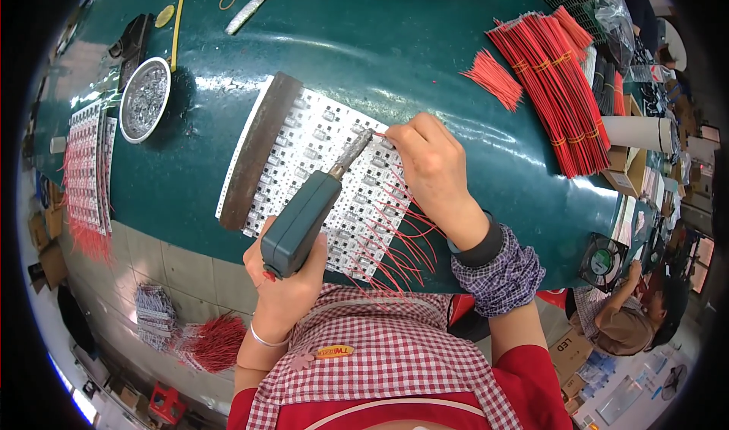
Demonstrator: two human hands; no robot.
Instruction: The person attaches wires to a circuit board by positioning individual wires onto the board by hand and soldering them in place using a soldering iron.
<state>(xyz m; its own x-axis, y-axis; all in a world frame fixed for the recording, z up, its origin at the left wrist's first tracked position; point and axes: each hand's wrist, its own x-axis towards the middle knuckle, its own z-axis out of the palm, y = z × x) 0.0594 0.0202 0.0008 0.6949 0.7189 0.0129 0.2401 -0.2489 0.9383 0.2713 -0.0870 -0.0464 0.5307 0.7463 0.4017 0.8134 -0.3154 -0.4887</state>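
Head view: the left hand [292, 282] is wrapped around the handle of a dark green soldering gun [300, 229], its fingers curled closed, with the metal tip angled up and away toward the fingertips of the right hand [431, 160]. Thumb and forefinger of that right hand are pinched together on the end of a red wire [380, 134], right beside the gun's tip; whether wire and tip touch is too small to tell. Beneath the gun, between the two hands, lies a white circuit-board sheet [357, 236] dotted with small dark parts, and along its edge below the right hand a loose row of red leads [395, 257] trails off toward the body. A dark, flat metal bar [262, 153] rests across the sheet's opposite side, just beyond the left hand and to its left. All this sits on a green tabletop [410, 50]. Farther out to the left of the left hand stands a pale round bowl [127, 134] of grey bits, with a stack of wired boards [89, 168] farther left, by the table's edge. Ahead of the right hand and to its right is a small bunch of cut red wires [493, 79], then a large red wire bundle [550, 92] bound with yellow bands. Well ahead of the left hand, near the far side, lie a wrapped blade-shaped tool [250, 8] and a thin ring [227, 1]. Off to the right, well apart from both hands, another person [626, 324] sits near a black fan [604, 261].
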